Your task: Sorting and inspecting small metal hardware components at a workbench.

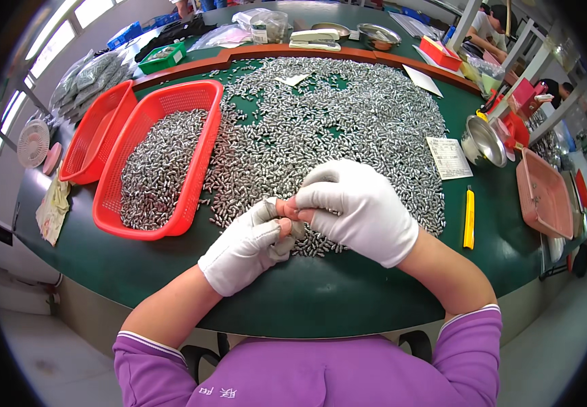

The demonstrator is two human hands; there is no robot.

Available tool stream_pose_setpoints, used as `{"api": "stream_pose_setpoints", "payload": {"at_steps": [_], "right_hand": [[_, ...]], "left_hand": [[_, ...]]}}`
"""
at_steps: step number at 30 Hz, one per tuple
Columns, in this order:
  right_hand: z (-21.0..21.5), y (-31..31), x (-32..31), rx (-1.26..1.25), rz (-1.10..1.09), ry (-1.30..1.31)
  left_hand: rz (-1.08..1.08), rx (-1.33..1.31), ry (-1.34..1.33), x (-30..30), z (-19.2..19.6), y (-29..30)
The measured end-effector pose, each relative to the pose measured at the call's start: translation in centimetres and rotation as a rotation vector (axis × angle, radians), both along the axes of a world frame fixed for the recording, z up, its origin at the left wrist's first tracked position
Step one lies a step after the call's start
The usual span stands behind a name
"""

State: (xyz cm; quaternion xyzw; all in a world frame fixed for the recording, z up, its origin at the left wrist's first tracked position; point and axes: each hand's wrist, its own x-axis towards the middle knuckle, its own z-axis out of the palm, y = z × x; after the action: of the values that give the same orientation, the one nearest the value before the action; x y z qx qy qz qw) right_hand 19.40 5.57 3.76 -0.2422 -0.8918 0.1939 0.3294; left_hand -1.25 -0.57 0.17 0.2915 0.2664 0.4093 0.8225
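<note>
My left hand (247, 245) and my right hand (363, 211) wear white gloves that leave some fingertips bare. Their fingers meet in a pinch over the near part of a wide spread of small silver metal pieces (348, 129). Whatever lies between the fingertips is too small and covered to make out. Left of my hands, a red perforated plastic basket (198, 197) holds a heap of the same pieces. Both forearms reach in over the near edge of the green table (287, 298).
A second red basket (97, 139) stands farther left. On the right lie a yellow cutter knife (469, 217), a printed paper slip (448, 158), a steel bowl (483, 141) and a pink tray (544, 197). A brown wooden ledge (280, 51) borders the far side. Another person (489, 32) sits at back right.
</note>
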Motion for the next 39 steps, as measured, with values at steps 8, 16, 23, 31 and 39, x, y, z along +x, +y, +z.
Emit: {"api": "stream_pose_setpoints", "payload": {"at_steps": [8, 16, 23, 31, 39], "right_hand": [[0.5, -0.9, -0.5, 0.079, 0.037, -0.071], [-1.9, 1.7, 1.8, 0.090, -0.297, -0.497], [-3.0, 2.1, 1.3, 0.118, -0.343, -0.438], [0.1, 0.4, 0.5, 0.017, -0.057, 0.040], [0.4, -0.3, 0.0, -0.080, 0.002, 0.149]], "left_hand": [[0.032, -0.015, -0.012, -0.1, -0.7, 0.0], [0.059, -0.011, -0.018, -0.1, -0.6, 0.2], [0.028, -0.028, -0.062, -0.3, -0.7, 0.3], [-0.029, -0.049, -0.079, -0.2, -0.7, 0.3], [-0.044, 0.002, -0.136, -0.1, -0.5, 0.2]]}}
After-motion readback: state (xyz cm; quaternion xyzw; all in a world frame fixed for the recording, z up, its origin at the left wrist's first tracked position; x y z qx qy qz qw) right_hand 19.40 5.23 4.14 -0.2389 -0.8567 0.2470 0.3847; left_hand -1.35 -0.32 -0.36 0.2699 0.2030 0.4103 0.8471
